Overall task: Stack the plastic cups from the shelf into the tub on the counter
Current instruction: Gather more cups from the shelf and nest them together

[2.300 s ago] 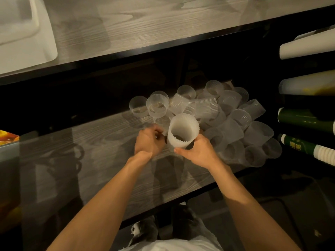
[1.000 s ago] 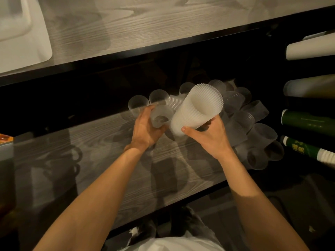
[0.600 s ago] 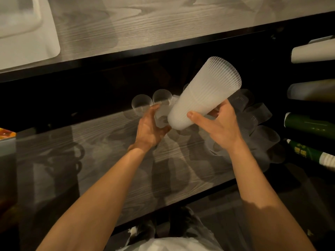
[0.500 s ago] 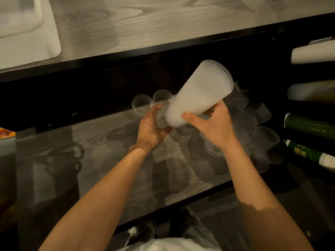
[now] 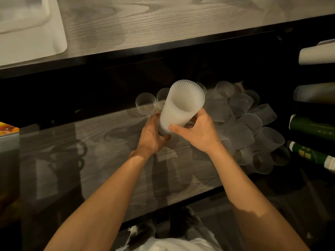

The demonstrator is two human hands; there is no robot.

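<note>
A tall stack of ribbed translucent cups [image 5: 181, 107] stands nearly upright over the lower shelf [image 5: 112, 142], mouth facing me. My right hand [image 5: 197, 133] grips its lower side with thumb in front. My left hand [image 5: 152, 136] is wrapped around the stack's bottom end. A heap of loose clear cups [image 5: 248, 124] lies on the shelf to the right, and two single cups [image 5: 146, 104] stand just behind my left hand. The white tub [image 5: 27, 28] sits on the counter at the upper left.
The grey wood-grain counter [image 5: 163, 24] runs across the top, its dark front edge overhanging the shelf. Rolls of white and green material [image 5: 315, 127] lie stacked at the right. A box with an orange print [image 5: 7, 129] sits at the left edge.
The stack, tilted to the right half a second ago, has swung upright and lower. My left hand has closed around its bottom end; the small cup it held is now hidden at the stack's bottom.
</note>
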